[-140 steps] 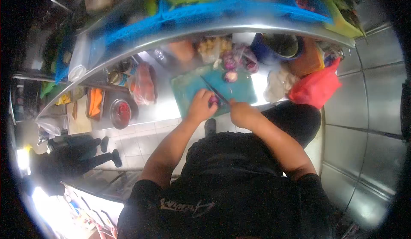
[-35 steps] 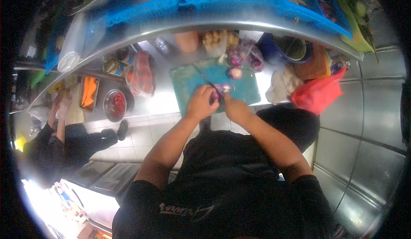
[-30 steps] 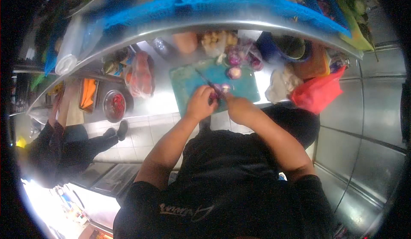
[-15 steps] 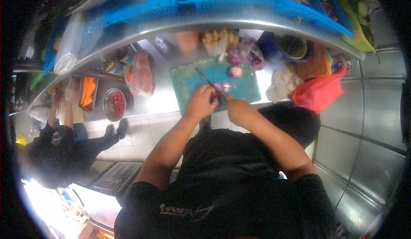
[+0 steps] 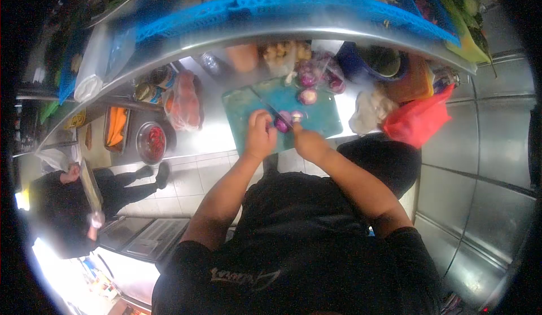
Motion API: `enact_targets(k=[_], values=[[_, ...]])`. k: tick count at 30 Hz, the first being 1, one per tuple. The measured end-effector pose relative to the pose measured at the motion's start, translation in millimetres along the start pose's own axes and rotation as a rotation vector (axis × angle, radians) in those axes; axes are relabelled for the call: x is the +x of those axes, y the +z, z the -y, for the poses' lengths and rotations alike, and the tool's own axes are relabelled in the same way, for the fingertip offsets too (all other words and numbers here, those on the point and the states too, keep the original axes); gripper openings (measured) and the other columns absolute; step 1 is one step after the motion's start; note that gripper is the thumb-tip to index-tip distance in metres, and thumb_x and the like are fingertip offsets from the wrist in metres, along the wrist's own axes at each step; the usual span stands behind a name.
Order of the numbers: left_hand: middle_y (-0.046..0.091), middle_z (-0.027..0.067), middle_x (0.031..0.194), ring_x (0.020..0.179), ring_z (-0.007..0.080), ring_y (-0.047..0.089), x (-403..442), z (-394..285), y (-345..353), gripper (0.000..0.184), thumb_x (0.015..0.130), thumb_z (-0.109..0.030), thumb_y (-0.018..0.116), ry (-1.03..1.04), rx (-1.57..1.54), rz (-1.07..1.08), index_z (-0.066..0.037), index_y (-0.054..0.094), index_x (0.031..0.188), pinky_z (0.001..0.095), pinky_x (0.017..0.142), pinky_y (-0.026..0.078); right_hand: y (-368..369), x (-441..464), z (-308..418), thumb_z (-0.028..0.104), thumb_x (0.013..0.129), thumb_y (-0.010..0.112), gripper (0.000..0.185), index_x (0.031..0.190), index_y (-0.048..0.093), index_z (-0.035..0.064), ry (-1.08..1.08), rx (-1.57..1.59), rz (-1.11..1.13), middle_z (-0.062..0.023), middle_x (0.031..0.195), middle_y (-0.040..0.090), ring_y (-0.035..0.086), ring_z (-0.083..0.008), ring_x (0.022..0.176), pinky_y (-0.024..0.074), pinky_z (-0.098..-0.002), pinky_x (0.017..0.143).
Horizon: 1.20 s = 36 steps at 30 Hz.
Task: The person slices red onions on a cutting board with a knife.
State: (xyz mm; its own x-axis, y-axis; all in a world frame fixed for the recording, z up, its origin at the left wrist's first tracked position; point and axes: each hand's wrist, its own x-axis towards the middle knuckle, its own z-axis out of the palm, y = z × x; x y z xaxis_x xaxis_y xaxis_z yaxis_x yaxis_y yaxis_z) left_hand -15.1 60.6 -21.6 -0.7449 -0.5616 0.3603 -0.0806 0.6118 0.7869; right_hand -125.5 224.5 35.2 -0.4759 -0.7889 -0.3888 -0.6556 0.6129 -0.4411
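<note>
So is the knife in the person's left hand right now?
No, the right hand grips the knife, its blade slanting over the green cutting board.

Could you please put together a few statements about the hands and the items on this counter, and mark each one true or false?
1. The right hand grips the knife. True.
2. The cutting board is bright yellow. False: the cutting board is blue-green.
3. A purple onion lies on the board, close to the knife blade. True.
4. The orange vegetables are in the round bowl. False: the orange vegetables are in the rectangular tray; the round bowl holds red pieces.
5. The red bag is to the left of the board. False: the red bag is to its right.
</note>
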Motion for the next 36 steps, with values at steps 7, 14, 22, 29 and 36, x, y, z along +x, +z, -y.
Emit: enact_targets(k=[7, 14, 22, 29, 36], values=[[0.064, 0.0123, 0.111, 0.106, 0.0367, 0.060, 7, -20, -5, 0.031, 0.074, -0.014, 0.074, 0.129, 0.207, 0.163, -0.009, 0.063, 0.102, 0.0485, 0.096, 0.048, -40, -5, 18, 0.007, 0.094, 0.048, 0.038, 0.130, 0.048, -0.0039, -0.055, -0.055, 0.029, -0.0284, 0.094, 0.071, 0.070, -0.0465, 0.087, 0.0550, -0.0570, 0.078], [0.065, 0.0109, 0.105, 0.101, 0.0352, 0.061, 3, -16, -1, 0.027, 0.074, -0.015, 0.074, 0.162, 0.216, 0.134, -0.009, 0.064, 0.098, 0.0461, 0.091, 0.050, -85, -40, 44, 0.006, 0.094, 0.047, 0.034, 0.126, 0.047, -0.0021, 0.093, -0.082, 0.258, -0.0309, 0.104, 0.070, 0.069, -0.0478, 0.099, 0.0537, -0.0575, 0.086], [0.065, 0.0108, 0.102, 0.098, 0.0354, 0.062, 11, -25, -7, 0.023, 0.074, -0.011, 0.072, 0.169, 0.150, 0.100, -0.009, 0.064, 0.096, 0.0454, 0.090, 0.050, -7, -12, 8, 0.009, 0.097, 0.043, 0.023, 0.117, 0.047, -0.0002, 0.111, -0.054, 0.112, -0.0311, 0.100, 0.071, 0.070, -0.0487, 0.095, 0.0529, -0.0600, 0.083], [0.064, 0.0097, 0.101, 0.100, 0.0338, 0.061, -8, 16, -5, 0.022, 0.075, -0.007, 0.067, -0.080, 0.137, 0.009, -0.010, 0.064, 0.097, 0.0451, 0.089, 0.048, -15, -4, 2, 0.012, 0.099, 0.041, 0.042, 0.139, 0.041, -0.0033, 0.070, -0.017, 0.168, -0.0332, 0.105, 0.070, 0.070, -0.0490, 0.095, 0.0542, -0.0608, 0.085], [0.064, 0.0086, 0.103, 0.103, 0.0326, 0.060, 14, -35, -12, 0.023, 0.078, -0.015, 0.073, 0.136, 0.284, 0.125, -0.012, 0.064, 0.099, 0.0458, 0.092, 0.046, -42, -5, 13, 0.014, 0.101, 0.041, 0.047, 0.143, 0.037, -0.0061, 0.025, -0.049, 0.187, -0.0325, 0.107, 0.070, 0.070, -0.0477, 0.098, 0.0543, -0.0583, 0.086]])
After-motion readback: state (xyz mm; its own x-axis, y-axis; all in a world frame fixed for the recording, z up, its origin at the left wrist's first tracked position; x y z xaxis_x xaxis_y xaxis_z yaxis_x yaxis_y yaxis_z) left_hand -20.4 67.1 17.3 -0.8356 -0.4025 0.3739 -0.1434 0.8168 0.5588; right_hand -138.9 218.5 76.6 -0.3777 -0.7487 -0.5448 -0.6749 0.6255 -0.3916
